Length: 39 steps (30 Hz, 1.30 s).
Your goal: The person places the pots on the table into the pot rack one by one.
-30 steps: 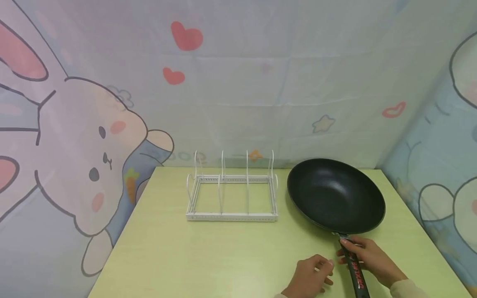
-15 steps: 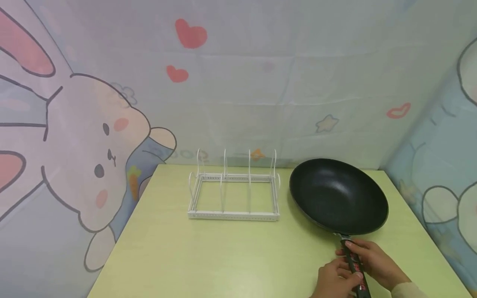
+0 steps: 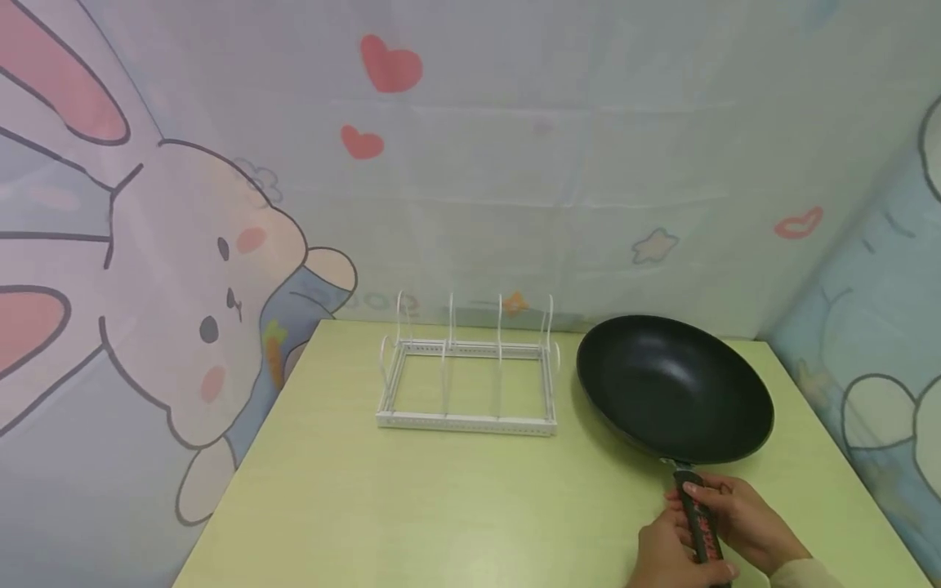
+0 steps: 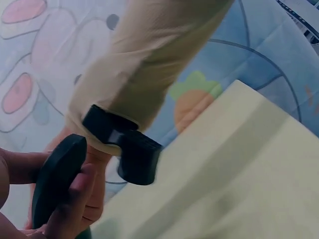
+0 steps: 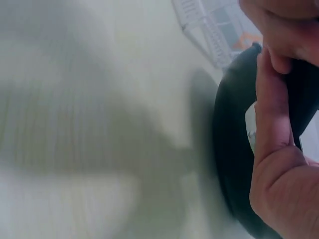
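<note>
We are gripping the black frying pan (image 3: 674, 388) by its handle (image 3: 702, 528) with both hands, and the pan is sitting on the right side of the pale green table (image 3: 412, 506), its handle pointing back toward us. Our right hand (image 3: 742, 523) is wrapping round the handle from the right, fingers curled over the top close to where the handle meets the pan's body; that placement is probably giving us control over the heavy, wide bowl. Our left hand (image 3: 672, 555) is clasping the same handle from the left and a little nearer to us, so the 2 hands are sharing the load along the grip. In the left wrist view, the fingers (image 4: 75, 199) are curling round the dark rounded end of the handle, with the right arm's beige sleeve (image 4: 149, 64) crossing above.

The pan's near rim seems to be tilting slightly off the table, though we cannot tell for certain whether it is resting or lifting.

Just beside the pan, to its left, the white wire pan rack (image 3: 466, 384) is standing toward the back of the table, its 4 pairs of upright dividers forming open slots, all unoccupied. The right wrist view is showing the pan's dark edge (image 5: 229, 149) close against our fingers, with a corner of the rack beyond.
</note>
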Available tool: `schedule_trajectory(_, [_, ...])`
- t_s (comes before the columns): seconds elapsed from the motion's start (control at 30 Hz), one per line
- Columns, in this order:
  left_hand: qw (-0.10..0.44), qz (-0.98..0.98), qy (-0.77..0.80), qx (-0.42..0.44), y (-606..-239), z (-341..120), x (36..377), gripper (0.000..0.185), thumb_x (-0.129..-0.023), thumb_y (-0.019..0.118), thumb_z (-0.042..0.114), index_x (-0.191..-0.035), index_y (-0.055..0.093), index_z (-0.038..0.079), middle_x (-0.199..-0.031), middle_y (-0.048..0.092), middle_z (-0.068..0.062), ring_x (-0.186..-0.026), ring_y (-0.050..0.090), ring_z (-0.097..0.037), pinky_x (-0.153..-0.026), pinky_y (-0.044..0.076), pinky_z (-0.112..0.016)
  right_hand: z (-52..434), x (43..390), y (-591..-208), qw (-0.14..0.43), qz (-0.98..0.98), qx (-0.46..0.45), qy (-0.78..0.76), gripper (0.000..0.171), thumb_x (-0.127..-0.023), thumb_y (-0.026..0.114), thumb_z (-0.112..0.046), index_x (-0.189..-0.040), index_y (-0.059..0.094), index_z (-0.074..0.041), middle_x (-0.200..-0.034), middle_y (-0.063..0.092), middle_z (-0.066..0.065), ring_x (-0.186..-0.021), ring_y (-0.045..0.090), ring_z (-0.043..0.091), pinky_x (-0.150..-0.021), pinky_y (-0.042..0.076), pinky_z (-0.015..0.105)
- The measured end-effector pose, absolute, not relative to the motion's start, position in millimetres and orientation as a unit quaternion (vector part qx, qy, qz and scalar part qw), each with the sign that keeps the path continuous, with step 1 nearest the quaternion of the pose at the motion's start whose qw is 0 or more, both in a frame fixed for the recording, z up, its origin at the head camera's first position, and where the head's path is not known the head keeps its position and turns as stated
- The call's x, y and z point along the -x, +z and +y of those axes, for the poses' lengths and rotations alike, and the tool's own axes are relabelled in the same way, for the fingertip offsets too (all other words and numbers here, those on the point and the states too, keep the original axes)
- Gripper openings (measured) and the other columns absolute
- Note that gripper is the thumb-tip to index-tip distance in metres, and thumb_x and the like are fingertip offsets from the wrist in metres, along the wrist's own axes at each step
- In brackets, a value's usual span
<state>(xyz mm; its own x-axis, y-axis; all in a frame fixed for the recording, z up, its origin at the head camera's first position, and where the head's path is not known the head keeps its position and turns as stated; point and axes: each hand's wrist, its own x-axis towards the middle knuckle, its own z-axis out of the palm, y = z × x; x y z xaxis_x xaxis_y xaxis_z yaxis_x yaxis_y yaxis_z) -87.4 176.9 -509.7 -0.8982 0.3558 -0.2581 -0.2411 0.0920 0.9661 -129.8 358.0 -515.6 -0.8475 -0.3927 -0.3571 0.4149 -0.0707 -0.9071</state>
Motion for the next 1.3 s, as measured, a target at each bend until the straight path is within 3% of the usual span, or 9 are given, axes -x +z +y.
schedule_trajectory(0.4, [0.244,0.687,0.681,-0.07,-490.7,158.0,91.3,0.032,-0.078,0.079,0.002,-0.103,0.064,0.017,-0.08,0.064,0.009,-0.069,0.062,-0.002,-0.066,0.053,-0.016,336.4,127.1,-502.0,0.224,0.646,-0.058,-0.727,0.025,-0.107,0.047,-0.018,-0.105,0.072,-0.018,-0.1,0.076,-0.009,-0.095,0.07,0.008,-0.087,0.056,0.025])
schedule_trajectory(1.0, [0.198,0.668,0.693,-0.186,-473.8,135.9,102.0,0.041,-0.089,0.07,0.014,-0.128,0.056,0.011,-0.103,0.062,0.018,-0.078,0.06,0.011,-0.074,0.053,-0.011,326.9,140.6,-469.8,0.188,0.659,0.02,-0.728,0.025,-0.108,0.043,-0.015,-0.11,0.067,-0.02,-0.103,0.075,-0.007,-0.096,0.072,0.009,-0.088,0.057,0.026])
schedule_trajectory(1.3, [0.15,0.672,0.681,-0.251,-470.7,122.3,105.2,0.041,-0.092,0.068,0.015,-0.129,0.054,0.004,-0.115,0.067,0.007,-0.087,0.059,0.014,-0.08,0.053,-0.01,314.1,141.0,-457.2,0.146,0.645,0.065,-0.747,0.022,-0.106,0.045,-0.006,-0.113,0.064,-0.015,-0.104,0.077,-0.003,-0.098,0.074,0.01,-0.089,0.057,0.023])
